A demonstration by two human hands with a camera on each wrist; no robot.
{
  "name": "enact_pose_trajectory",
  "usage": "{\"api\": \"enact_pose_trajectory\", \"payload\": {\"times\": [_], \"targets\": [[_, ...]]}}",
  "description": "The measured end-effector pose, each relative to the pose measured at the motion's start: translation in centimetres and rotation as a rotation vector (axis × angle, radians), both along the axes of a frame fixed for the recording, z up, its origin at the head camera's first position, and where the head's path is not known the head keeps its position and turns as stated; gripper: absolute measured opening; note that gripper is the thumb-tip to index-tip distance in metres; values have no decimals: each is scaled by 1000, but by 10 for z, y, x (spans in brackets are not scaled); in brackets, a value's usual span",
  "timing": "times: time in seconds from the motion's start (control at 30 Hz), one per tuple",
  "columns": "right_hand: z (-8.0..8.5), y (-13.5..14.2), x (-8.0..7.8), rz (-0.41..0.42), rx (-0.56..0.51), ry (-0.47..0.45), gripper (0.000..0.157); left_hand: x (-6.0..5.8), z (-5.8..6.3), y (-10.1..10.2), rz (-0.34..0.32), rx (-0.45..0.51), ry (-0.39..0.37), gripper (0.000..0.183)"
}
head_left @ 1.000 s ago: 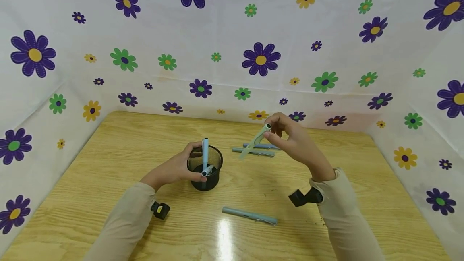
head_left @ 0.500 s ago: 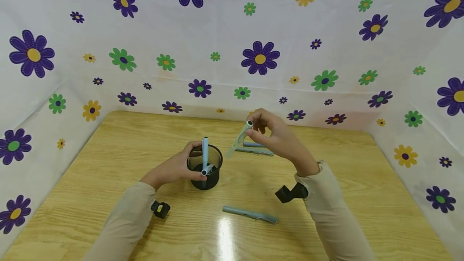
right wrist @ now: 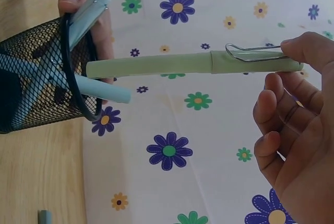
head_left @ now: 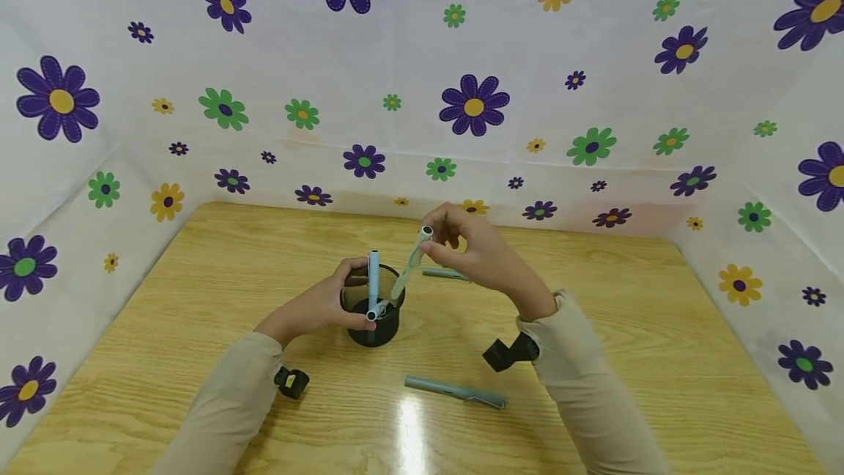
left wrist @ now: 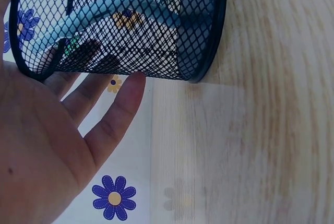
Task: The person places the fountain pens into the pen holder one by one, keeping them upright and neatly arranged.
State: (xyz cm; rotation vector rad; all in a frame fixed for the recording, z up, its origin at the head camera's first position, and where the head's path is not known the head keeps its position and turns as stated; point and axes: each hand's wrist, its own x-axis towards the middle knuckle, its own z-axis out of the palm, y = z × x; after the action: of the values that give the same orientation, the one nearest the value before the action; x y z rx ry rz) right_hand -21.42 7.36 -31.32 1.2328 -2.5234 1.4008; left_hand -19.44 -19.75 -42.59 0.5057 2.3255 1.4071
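My left hand (head_left: 323, 304) holds a black mesh pen cup (head_left: 381, 333) upright on the table, thumb at the near side and fingers round the back. Two light blue pens stand in it: one pen (head_left: 374, 275) rises straight, while another pen (head_left: 378, 311) leans toward the thumb. With thumb and fingertips, my right hand (head_left: 471, 249) pinches a pale green pen (right wrist: 193, 63) at its clip end. The pen slants down, its lower end right at the cup's rim. In the left wrist view the cup's mesh wall (left wrist: 135, 31) shows the pens through it.
A grey-green pen (head_left: 455, 391) lies on the wooden table (head_left: 264, 255) in front of the cup. Behind it, another grey-green pen (head_left: 442, 273) is partly covered by my right hand. Flower-printed white cloth (head_left: 422, 42) stands at the back and sides.
My right hand has carried the pale green pen leftward, from above the back pens to the pen cup's rim. A blue pen at the back is now hidden behind that hand. The left hand stays put.
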Motion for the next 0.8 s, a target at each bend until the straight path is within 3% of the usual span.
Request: {"api": "enact_pose_trajectory", "payload": {"times": [0.8], "targets": [[-34, -23, -5, 12, 74, -67, 17, 2, 3, 2, -6, 42, -22, 94]]}}
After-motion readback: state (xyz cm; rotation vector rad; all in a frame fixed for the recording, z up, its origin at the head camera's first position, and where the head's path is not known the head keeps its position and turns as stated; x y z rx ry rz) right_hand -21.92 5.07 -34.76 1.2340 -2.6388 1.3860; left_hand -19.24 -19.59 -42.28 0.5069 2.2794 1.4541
